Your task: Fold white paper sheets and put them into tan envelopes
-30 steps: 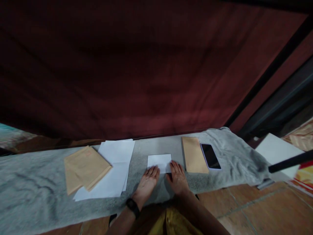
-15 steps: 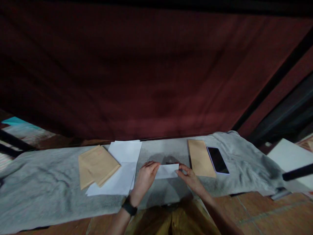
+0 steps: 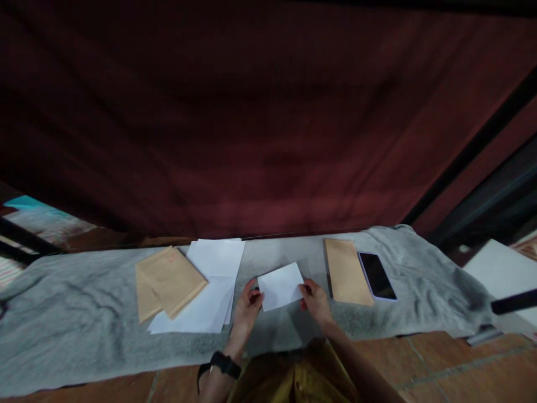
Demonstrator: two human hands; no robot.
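Note:
A white piece of paper (image 3: 281,285), looking like a folded sheet, is held up between my two hands over the grey cloth. My left hand (image 3: 250,305) pinches its left edge, and my right hand (image 3: 314,299) grips the right edge. The paper tilts a little, its right side higher. To the left lie white paper sheets (image 3: 216,260), partly under brown envelopes (image 3: 178,280). On the right, another brown envelope (image 3: 348,273) lies beside a phone (image 3: 377,275) with a dark screen and a light purple edge.
The grey cloth (image 3: 92,313) covers the long low surface in front of me. A dark red fabric (image 3: 268,123) hangs behind it. Dark bars (image 3: 474,145) stand at the right, near a white panel (image 3: 503,268). Brown floor tiles (image 3: 444,358) show below.
The paper has turned from a narrow strip to show a broad face, its far edge now higher. Both hands have rotated with it, keeping hold at the sides.

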